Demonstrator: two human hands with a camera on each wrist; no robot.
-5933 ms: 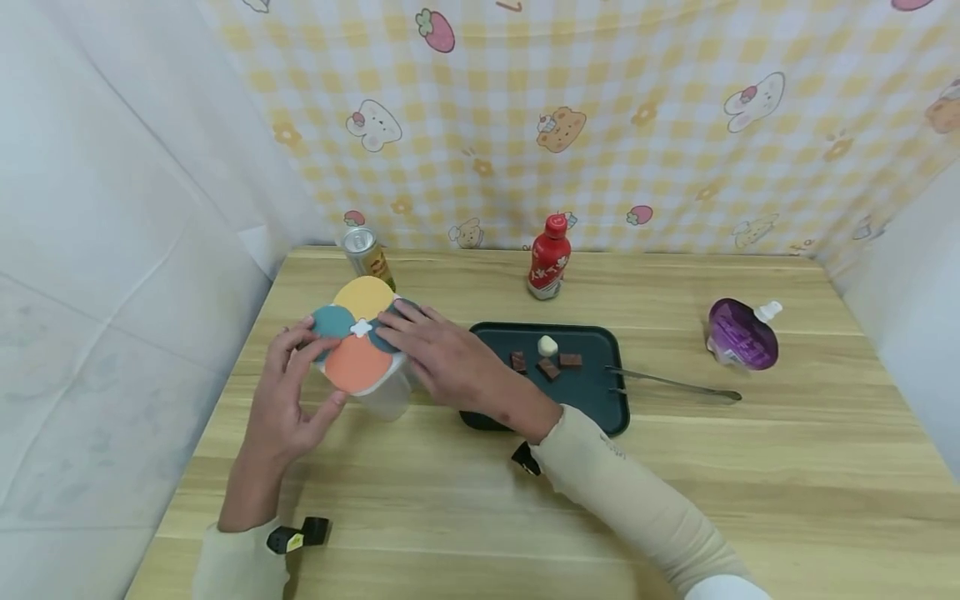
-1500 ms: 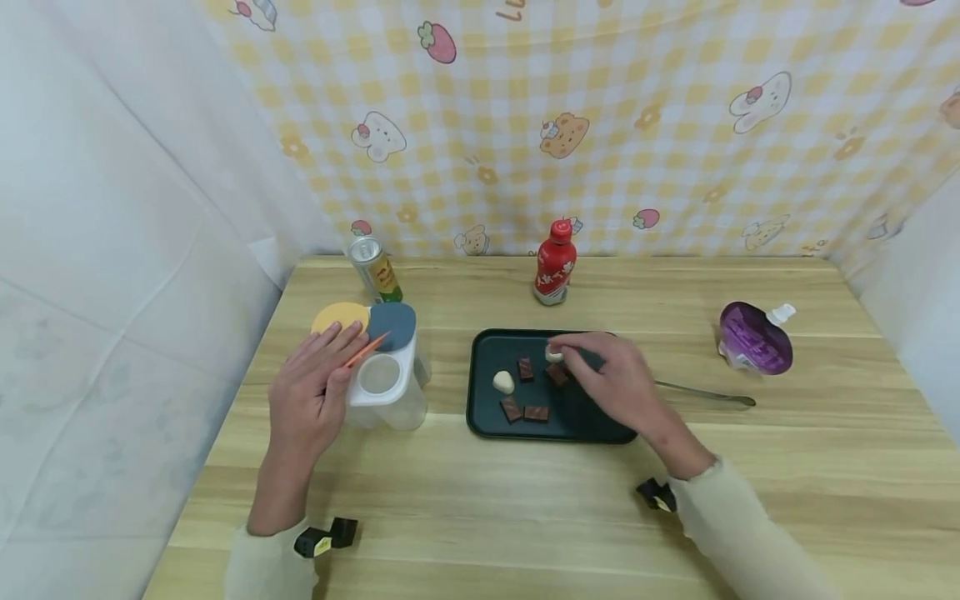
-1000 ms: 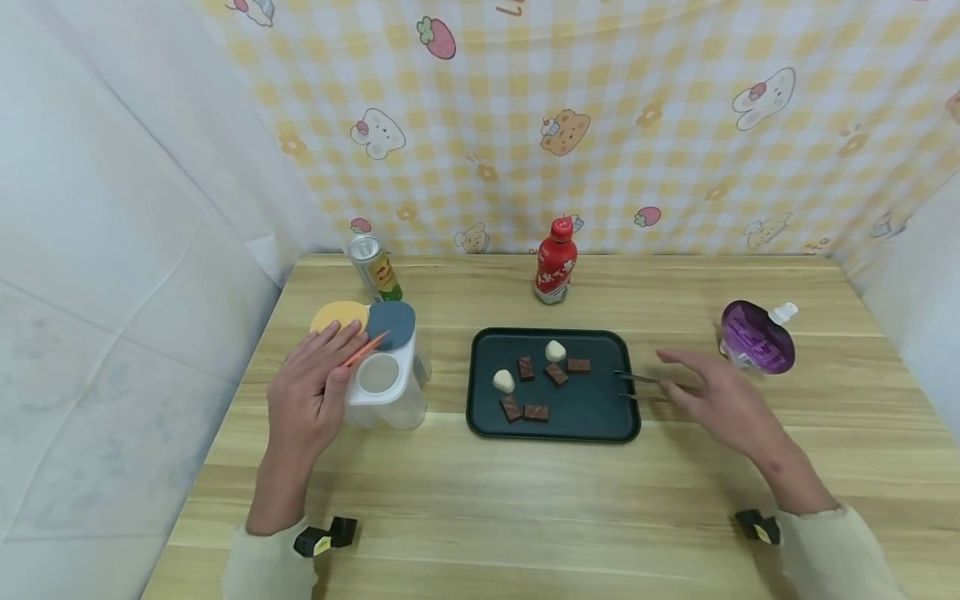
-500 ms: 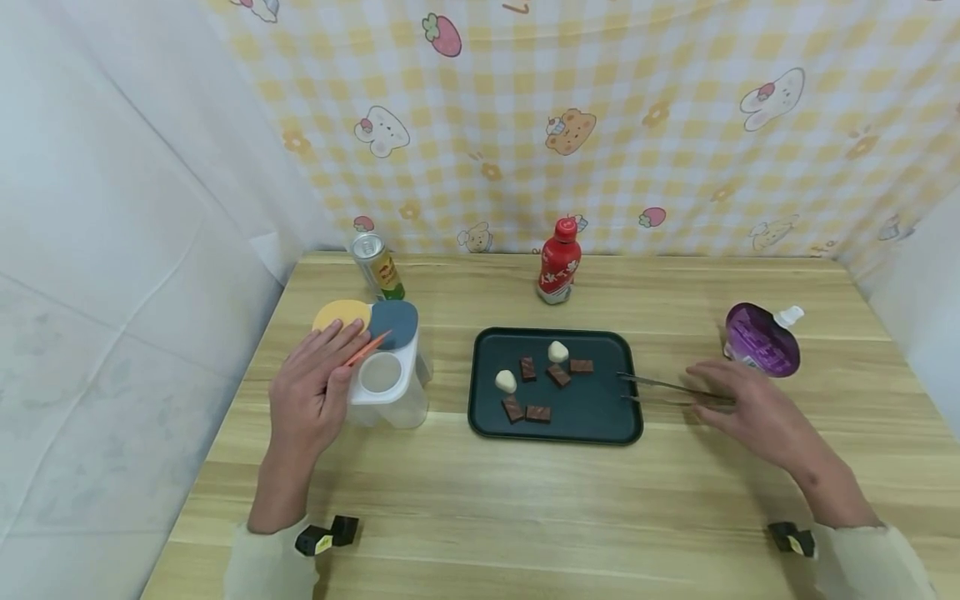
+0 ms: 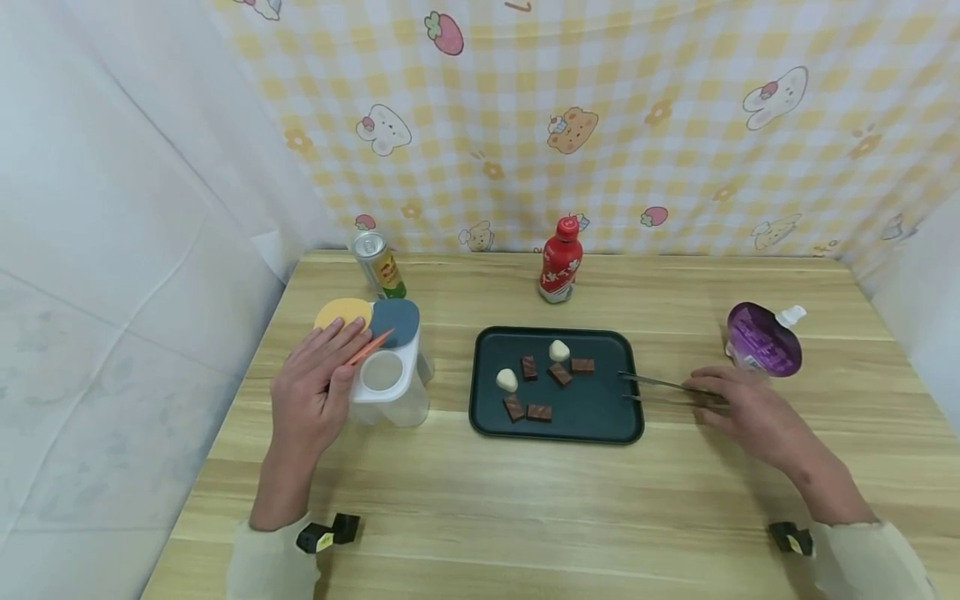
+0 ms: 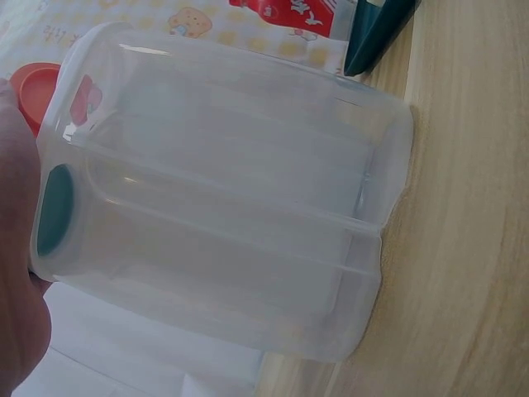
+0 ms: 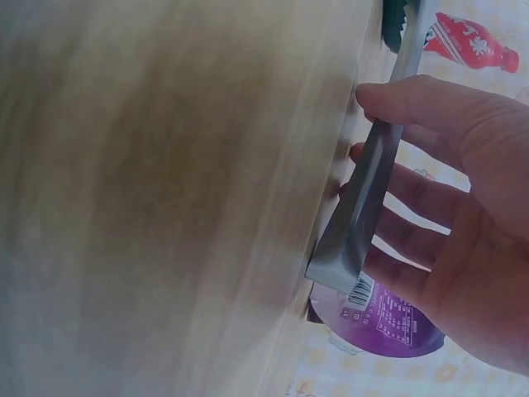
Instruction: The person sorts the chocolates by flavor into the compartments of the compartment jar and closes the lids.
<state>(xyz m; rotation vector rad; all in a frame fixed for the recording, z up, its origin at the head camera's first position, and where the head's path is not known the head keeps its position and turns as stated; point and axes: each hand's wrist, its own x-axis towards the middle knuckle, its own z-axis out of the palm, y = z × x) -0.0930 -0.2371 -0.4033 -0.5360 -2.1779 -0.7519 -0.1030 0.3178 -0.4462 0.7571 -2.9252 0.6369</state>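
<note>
My left hand (image 5: 311, 396) rests on top of a clear storage container (image 6: 231, 190) with a lid of coloured flaps. Its fingers lie across the yellow flap (image 5: 343, 313), and the orange flap (image 5: 371, 346) stands tilted up beside the index finger. Under that raised flap a round opening (image 5: 381, 371) shows. At the right, my right hand (image 5: 757, 412) holds metal tongs (image 7: 364, 190) between thumb and fingers. The tongs' tips rest over the right rim of a dark tray (image 5: 585, 427). On this tray lie several chocolate pieces (image 5: 539, 412) and two white pieces (image 5: 558, 351).
Behind the container stands a drink can (image 5: 380, 265). A red bottle (image 5: 561, 260) is at the back, beyond the tray. A purple spout pouch (image 5: 765, 340) lies just past my right hand. A patterned curtain (image 5: 480, 125) hangs along the table's far edge.
The lid, earlier closed under both hands, now has its orange flap raised. More pieces lie on the tray. My right hand has moved right from the tray and taken the tongs; my left stays put lately.
</note>
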